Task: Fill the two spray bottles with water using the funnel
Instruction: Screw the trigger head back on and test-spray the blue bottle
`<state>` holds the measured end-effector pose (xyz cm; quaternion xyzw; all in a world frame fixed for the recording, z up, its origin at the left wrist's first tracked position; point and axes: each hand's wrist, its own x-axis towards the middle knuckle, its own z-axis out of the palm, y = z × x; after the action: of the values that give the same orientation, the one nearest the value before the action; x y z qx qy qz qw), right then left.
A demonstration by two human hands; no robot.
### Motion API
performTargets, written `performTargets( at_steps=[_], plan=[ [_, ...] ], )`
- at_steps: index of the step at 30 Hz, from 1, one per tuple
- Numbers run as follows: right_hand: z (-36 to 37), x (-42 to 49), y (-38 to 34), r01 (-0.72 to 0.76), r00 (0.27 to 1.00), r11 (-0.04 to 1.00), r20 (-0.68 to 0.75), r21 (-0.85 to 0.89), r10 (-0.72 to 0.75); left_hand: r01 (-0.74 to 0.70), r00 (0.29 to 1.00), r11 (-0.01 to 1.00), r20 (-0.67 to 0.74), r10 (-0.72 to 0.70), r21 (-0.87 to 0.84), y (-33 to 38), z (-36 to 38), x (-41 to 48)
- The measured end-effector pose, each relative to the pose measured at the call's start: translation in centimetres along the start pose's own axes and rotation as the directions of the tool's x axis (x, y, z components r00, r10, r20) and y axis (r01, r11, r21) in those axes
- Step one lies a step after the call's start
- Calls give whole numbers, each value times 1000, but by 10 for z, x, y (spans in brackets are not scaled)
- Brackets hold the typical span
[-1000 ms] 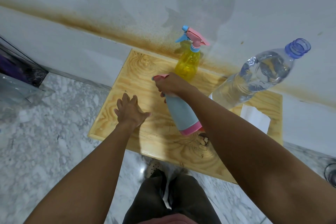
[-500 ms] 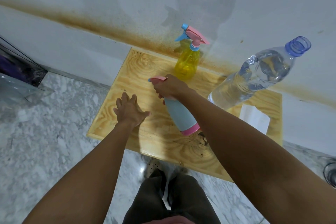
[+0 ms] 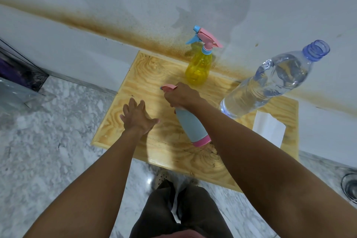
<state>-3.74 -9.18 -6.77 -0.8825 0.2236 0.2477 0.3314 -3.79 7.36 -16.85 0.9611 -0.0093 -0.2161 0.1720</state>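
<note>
A pale wall with a rusty brown stain band stands behind a small plywood worktop [image 3: 154, 75] set over a grey marbled floor [image 3: 48, 150]. Compared with a second ago little has changed: the blue spray bottle [image 3: 190, 123] and the right hand [image 3: 182, 96] on it have drifted slightly toward the far left, and the left hand [image 3: 136, 118] keeps much the same place. The blue spray bottle is near the middle of the worktop, its long axis tilted, pink base near and to the right, its pink trigger head pointing far and left; whether the base touches the wood cannot be told. The right hand's fingers are wrapped around the bottle's neck just under the head. The left hand hovers just left of it, apart from the bottle, fingers spread wide and holding nothing. The yellow spray bottle [image 3: 199, 67] stands upright at the far edge by the wall, its blue nozzle facing left. On the right a clear water bottle [image 3: 270, 83], uncapped and partly full, appears to lean with its mouth toward the far right. A white folded paper [image 3: 268, 131] lies near its base.
</note>
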Motion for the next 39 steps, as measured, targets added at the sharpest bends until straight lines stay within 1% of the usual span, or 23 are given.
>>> performTargets(
  at_steps=[2, 5, 7, 9, 12, 14, 18, 25, 31, 39],
  plan=[
    [0, 0, -1, 3, 1000, 1000, -21, -26, -4, -1, 1000, 1000, 0, 1, -3, 0, -1, -1],
    [1, 0, -5, -3, 1000, 998, 9, -65, 3, -1, 1000, 1000, 2, 1, -9, 0, -1, -1],
    [2, 2, -5, -19, 1000, 1000, 23, 12, 19, 3, 1000, 1000, 7, -3, -15, 1, -1, 0],
    [3, 2, -2, -16, 1000, 997, 4, 72, 16, 1, 1000, 1000, 7, -1, -19, 1, -1, 0],
    [4, 2, -1, 10, 1000, 1000, 17, 9, -10, -5, 1000, 1000, -1, 5, -14, 1, -1, 0],
    [3, 2, -3, -6, 999, 999, 35, -38, 7, -7, 1000, 1000, -2, 7, -9, 0, 0, 0],
    [1, 3, -3, -23, 1000, 1000, 20, 3, 23, -13, 1000, 1000, -5, 13, 2, 0, 0, 1],
    [1, 6, -1, -23, 1000, 1000, 17, 7, 23, -11, 1000, 1000, -4, 11, 1, 2, -2, -2],
    [2, 6, -5, -26, 1000, 998, 9, -57, 26, -7, 1000, 1000, 2, 7, -14, 1, -1, -1],
    [2, 4, -9, -33, 999, 999, 27, -34, 34, -12, 1000, 1000, -2, 12, -16, 1, -2, -2]
  ],
)
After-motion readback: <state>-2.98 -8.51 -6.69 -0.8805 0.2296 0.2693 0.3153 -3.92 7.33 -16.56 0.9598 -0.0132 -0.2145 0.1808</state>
